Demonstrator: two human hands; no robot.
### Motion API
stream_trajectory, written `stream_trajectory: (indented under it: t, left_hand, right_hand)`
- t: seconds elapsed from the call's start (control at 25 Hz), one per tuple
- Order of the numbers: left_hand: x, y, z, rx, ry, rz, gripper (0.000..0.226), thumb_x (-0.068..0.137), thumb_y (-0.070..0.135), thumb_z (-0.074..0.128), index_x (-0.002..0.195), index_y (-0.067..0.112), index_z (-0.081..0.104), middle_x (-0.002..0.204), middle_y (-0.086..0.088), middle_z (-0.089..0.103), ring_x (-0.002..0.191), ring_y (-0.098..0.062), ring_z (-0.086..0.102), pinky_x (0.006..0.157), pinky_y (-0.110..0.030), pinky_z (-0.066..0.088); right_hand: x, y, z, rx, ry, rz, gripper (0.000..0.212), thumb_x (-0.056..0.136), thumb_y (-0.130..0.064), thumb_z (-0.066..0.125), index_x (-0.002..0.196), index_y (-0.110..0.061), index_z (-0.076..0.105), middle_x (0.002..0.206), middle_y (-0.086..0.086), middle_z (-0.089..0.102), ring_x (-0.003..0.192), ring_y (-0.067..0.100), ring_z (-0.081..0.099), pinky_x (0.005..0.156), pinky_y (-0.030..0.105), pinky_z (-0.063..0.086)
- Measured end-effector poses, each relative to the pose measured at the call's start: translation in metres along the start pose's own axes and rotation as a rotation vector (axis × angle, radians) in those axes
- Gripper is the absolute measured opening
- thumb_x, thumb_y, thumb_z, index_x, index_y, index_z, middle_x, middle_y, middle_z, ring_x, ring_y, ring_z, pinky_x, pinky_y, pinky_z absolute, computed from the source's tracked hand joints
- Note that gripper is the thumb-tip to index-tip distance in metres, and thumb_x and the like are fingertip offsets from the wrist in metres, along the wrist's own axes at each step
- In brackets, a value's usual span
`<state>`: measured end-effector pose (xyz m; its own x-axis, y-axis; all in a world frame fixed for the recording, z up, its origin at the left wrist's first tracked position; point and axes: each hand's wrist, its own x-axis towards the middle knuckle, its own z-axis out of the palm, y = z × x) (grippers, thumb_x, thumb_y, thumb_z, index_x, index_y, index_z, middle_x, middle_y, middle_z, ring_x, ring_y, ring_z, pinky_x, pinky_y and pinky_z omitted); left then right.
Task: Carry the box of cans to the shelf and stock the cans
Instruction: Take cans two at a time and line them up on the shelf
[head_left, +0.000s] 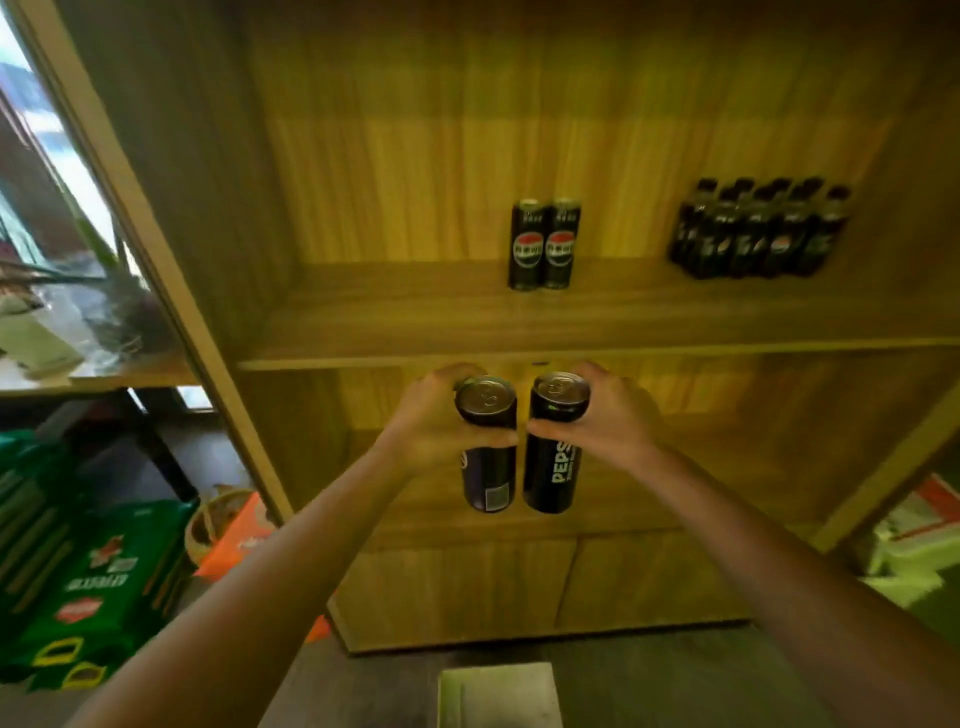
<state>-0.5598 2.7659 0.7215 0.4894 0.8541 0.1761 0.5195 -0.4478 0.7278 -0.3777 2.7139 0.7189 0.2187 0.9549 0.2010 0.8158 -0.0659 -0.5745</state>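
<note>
Your two hands each hold a can: the left can is black with a silver top and a pale barcode patch, the right can black with white PEPSI lettering running up its side. At 12 o'clock, two black cans carry a red, white and dark round logo on the yellow-brown wood-grain shelf, and at 1 o'clock stand dark bottles with black caps. At 8 o'clock lie green packs with red and white print, beside something orange.

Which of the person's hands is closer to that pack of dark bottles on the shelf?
Right. The right hand sits below and left of the pack of bottles; the left hand is farther left still.
</note>
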Motion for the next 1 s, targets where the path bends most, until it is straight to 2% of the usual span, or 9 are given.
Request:
stream_trajectory:
  t: [0.16,0.28,0.48,0.56,0.64,0.72,0.8,0.88,1.0]
  left_hand:
    - [0.035,0.037,-0.022,0.004,-0.007,0.057,0.055,0.056,0.026,0.085,0.105,0.022,0.062,0.095,0.012,0.064,0.093,-0.006,0.06,0.077,-0.015,0.046]
    - [0.066,0.054,-0.024,-0.066,-0.026,0.051,0.048,0.06,0.014,0.084,0.102,0.02,0.061,0.083,0.018,0.06,0.079,0.005,0.056,0.061,-0.006,0.045]
    - [0.137,0.055,-0.008,-0.083,0.031,0.015,0.052,0.059,0.009,0.084,0.106,0.01,0.062,0.096,0.002,0.063,0.094,-0.013,0.06,0.072,-0.012,0.044]
    - [0.167,0.054,0.001,-0.108,0.045,-0.014,0.055,0.059,0.007,0.084,0.109,0.008,0.06,0.1,-0.001,0.064,0.094,-0.013,0.059,0.073,-0.014,0.045]
    - [0.193,0.052,0.008,-0.129,0.066,-0.052,0.06,0.058,0.005,0.084,0.112,0.005,0.058,0.103,-0.003,0.064,0.094,-0.013,0.058,0.074,-0.018,0.047]
    - [0.215,0.047,0.015,-0.144,0.104,-0.088,0.061,0.058,0.004,0.084,0.113,0.003,0.057,0.109,-0.008,0.064,0.094,-0.013,0.057,0.076,-0.021,0.046]
    - [0.232,0.044,0.019,-0.149,0.13,-0.136,0.061,0.059,0.003,0.083,0.113,0.002,0.057,0.109,-0.009,0.064,0.093,-0.013,0.056,0.071,-0.016,0.045]
    - [0.245,0.039,0.02,-0.152,0.135,-0.168,0.06,0.06,0.002,0.082,0.114,0.001,0.056,0.11,-0.01,0.064,0.093,-0.013,0.056,0.067,-0.013,0.044]
    - [0.262,0.033,0.023,-0.147,0.143,-0.193,0.06,0.061,0.004,0.082,0.115,0.003,0.056,0.113,-0.012,0.064,0.094,-0.013,0.056,0.077,-0.022,0.046]
  right_hand:
    - [0.027,-0.016,-0.046,-0.012,0.113,-0.052,0.075,0.063,-0.048,0.076,0.124,-0.014,0.047,0.125,0.005,0.06,0.112,0.022,0.057,0.086,0.033,0.049]
    - [0.055,-0.011,-0.066,0.064,0.135,-0.064,0.069,0.064,-0.042,0.078,0.12,-0.013,0.05,0.122,0.006,0.062,0.11,0.021,0.058,0.085,0.031,0.048]
    - [0.119,0.016,-0.079,0.18,0.127,-0.091,0.06,0.067,-0.026,0.08,0.115,-0.005,0.052,0.11,0.005,0.063,0.092,0.01,0.054,0.061,0.005,0.039]
    - [0.152,0.032,-0.078,0.194,0.102,-0.086,0.06,0.067,-0.023,0.08,0.115,-0.003,0.051,0.108,0.005,0.061,0.09,0.007,0.05,0.054,0.003,0.039]
    - [0.184,0.047,-0.073,0.211,0.081,-0.095,0.062,0.064,-0.025,0.082,0.115,-0.004,0.052,0.114,0.007,0.062,0.096,0.011,0.055,0.066,0.007,0.046]
    - [0.212,0.059,-0.065,0.173,0.076,-0.101,0.066,0.059,-0.032,0.083,0.112,-0.007,0.053,0.116,0.009,0.063,0.104,0.021,0.06,0.084,0.031,0.053]
    - [0.235,0.067,-0.058,0.191,0.082,-0.104,0.068,0.057,-0.034,0.084,0.11,-0.007,0.053,0.114,0.011,0.064,0.105,0.026,0.061,0.086,0.044,0.053]
    - [0.249,0.072,-0.052,0.216,0.099,-0.119,0.066,0.057,-0.033,0.085,0.108,-0.006,0.053,0.111,0.013,0.065,0.101,0.026,0.062,0.083,0.041,0.053]
    - [0.264,0.076,-0.046,0.205,0.11,-0.135,0.063,0.059,-0.034,0.084,0.108,-0.005,0.055,0.109,0.011,0.066,0.098,0.024,0.062,0.076,0.032,0.049]
